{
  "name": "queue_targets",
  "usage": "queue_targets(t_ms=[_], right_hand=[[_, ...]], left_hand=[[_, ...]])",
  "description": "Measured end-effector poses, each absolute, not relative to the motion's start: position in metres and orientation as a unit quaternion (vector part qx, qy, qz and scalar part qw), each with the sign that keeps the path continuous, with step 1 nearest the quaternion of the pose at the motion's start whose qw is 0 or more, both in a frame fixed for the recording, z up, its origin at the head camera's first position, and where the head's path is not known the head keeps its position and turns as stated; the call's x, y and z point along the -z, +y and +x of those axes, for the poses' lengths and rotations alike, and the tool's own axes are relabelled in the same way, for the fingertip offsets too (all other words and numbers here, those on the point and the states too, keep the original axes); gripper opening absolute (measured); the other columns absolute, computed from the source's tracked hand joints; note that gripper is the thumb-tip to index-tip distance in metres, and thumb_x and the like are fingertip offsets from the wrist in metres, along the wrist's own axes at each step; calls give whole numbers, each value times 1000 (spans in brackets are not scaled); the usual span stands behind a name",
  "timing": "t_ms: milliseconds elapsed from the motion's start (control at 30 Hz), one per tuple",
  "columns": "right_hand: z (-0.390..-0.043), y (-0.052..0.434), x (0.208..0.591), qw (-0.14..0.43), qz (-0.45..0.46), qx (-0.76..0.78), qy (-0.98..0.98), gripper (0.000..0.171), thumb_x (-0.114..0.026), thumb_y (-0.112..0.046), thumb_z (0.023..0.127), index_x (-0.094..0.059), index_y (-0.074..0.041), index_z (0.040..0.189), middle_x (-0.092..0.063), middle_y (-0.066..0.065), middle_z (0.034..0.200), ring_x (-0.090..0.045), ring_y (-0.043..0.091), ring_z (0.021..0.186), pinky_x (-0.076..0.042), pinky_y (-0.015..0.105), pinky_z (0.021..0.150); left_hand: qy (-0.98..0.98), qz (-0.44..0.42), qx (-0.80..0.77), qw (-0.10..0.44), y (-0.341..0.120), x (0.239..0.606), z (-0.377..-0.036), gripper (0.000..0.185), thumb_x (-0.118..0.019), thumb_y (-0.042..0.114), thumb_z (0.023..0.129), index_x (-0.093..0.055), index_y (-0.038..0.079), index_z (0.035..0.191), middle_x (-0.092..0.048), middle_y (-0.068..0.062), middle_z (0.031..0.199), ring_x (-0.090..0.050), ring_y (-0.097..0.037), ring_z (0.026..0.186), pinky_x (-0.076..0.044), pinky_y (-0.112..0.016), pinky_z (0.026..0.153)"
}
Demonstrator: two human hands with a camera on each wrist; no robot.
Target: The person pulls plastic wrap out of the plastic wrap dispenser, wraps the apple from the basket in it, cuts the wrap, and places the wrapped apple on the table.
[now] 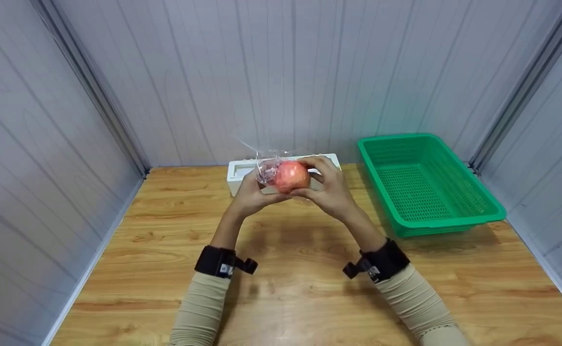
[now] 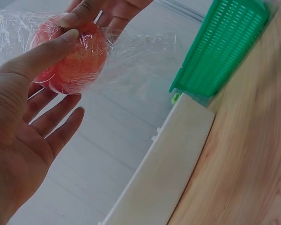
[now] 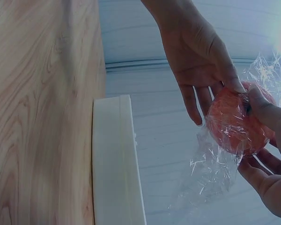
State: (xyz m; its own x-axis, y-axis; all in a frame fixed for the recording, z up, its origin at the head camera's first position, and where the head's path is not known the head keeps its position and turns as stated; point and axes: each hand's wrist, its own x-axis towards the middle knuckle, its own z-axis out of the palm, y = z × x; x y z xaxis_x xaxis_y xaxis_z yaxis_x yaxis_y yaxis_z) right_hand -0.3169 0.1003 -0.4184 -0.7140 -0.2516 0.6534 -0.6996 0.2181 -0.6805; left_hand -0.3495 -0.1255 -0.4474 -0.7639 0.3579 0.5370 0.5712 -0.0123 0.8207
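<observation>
A red apple (image 1: 292, 176) wrapped in clear plastic film (image 1: 265, 174) is held up above the table between both hands. My left hand (image 1: 252, 194) holds its left side, thumb on the near face and fingers behind, as the left wrist view shows. On the other side my right hand (image 1: 330, 188) grips the apple between thumb and fingers. Loose film (image 2: 140, 56) sticks out from both sides of the fruit. Seen from the right wrist, both thumbs press near the dark stem hollow of the apple (image 3: 234, 122).
Behind the hands, a long white box (image 1: 235, 182) with a recessed top stands against the back wall. A green perforated plastic basket (image 1: 396, 211) sits at the right on the wooden table (image 1: 300, 298). Pale panel walls (image 1: 281, 81) enclose the back and sides.
</observation>
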Motion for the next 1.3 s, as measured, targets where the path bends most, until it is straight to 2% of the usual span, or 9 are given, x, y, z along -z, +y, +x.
queue_targets(t_ms=[233,433,533,667,733,800,967,1100,1300], right_hand=[[-322,115,415,163,363,-531,-748,68,-94,-4,77,-63,0,138,-58,19,135,-57,34,127,-56,46,107],[-335,145,410,129,348,-598,-710,47,-73,-1,98,-59,3,142,-58,22,139,-53,42,134,-48,49,116],[-343,156,412,50,329,-658,-675,45,-59,-20,109,-54,7,145,-58,25,141,-50,46,138,-44,50,119],[-348,161,419,-104,316,-699,-633,77,-55,-55,108,-52,12,146,-58,28,144,-55,43,137,-47,53,116],[-348,160,421,-160,324,-697,-619,81,-58,-59,104,-56,13,142,-64,25,139,-62,37,131,-51,53,112],[-346,157,421,-188,333,-688,-616,69,-64,-54,103,-66,7,135,-71,17,131,-69,29,121,-56,48,106],[-340,152,415,-169,324,-681,-635,22,-70,-22,105,-77,-8,119,-77,8,114,-75,22,102,-63,42,94],[-336,150,410,-108,291,-684,-661,18,-68,-9,104,-78,1,114,-79,10,104,-77,21,93,-65,42,88],[-326,150,400,-62,279,-675,-680,24,-68,-6,103,-73,13,116,-79,15,103,-79,24,91,-65,46,85]], left_hand=[[-695,-356,617,96,-127,446,-349,78,-94,-5,72,-57,-4,141,-69,-17,129,-66,-27,117,-57,-40,101],[-652,-418,633,1,-131,440,-341,77,-93,3,77,-55,-1,143,-66,-14,134,-64,-31,123,-55,-44,107],[-623,-467,626,-49,-132,435,-336,80,-94,15,79,-52,-2,144,-64,-16,137,-62,-34,126,-53,-49,110],[-609,-508,603,-86,-131,431,-331,85,-94,26,80,-51,-5,146,-63,-16,141,-61,-34,128,-52,-53,110],[-611,-518,590,-98,-130,430,-331,85,-93,25,81,-50,-6,147,-62,-16,143,-61,-35,129,-51,-54,111],[-619,-520,579,-102,-130,430,-332,83,-92,23,81,-51,-5,148,-61,-16,144,-60,-35,131,-50,-53,112],[-622,-529,568,-104,-130,430,-336,83,-91,21,82,-50,-4,150,-60,-17,146,-60,-35,132,-49,-53,113],[-626,-519,572,-109,-130,430,-338,83,-92,21,80,-51,-3,149,-61,-16,144,-61,-35,131,-50,-52,113],[-639,-484,588,-109,-133,436,-342,82,-93,21,80,-52,-2,147,-63,-17,141,-62,-36,128,-51,-51,112]])
